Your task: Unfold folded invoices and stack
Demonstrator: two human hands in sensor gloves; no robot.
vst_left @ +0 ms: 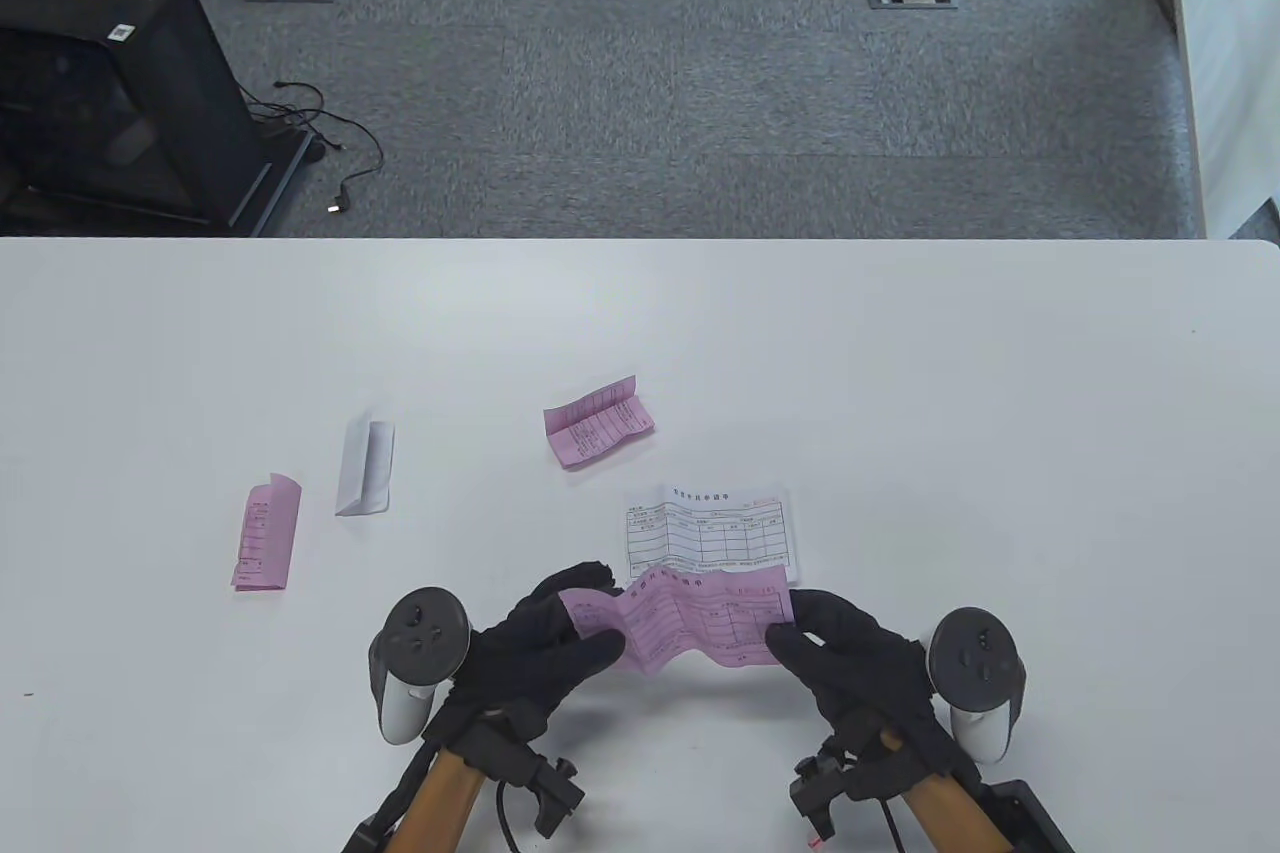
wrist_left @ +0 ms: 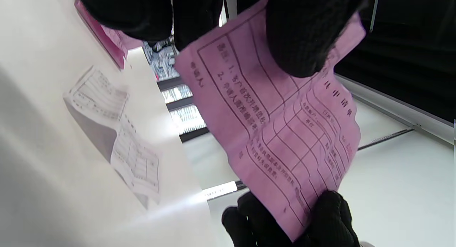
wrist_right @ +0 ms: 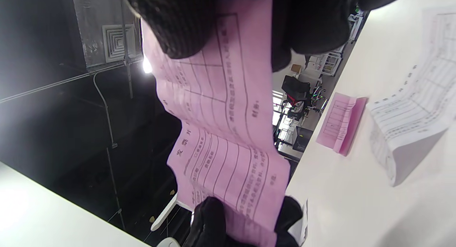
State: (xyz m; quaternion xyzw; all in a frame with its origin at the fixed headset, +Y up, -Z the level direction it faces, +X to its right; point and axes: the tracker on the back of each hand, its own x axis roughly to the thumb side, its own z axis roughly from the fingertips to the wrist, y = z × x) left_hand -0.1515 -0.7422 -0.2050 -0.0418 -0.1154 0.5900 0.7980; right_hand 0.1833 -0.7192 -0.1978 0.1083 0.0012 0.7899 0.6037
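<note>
Now both hands pinch the pink invoice spread open

Black knit gloves, grey-and-white trackers, wooden forearm struts, black clamps

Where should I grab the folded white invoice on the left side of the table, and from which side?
Probably pinch the raised flap along the right long edge of the folded white invoice, coming from above and the right. That flap stands up off the table, so fingers can get under it; the other side lies flat.
</note>
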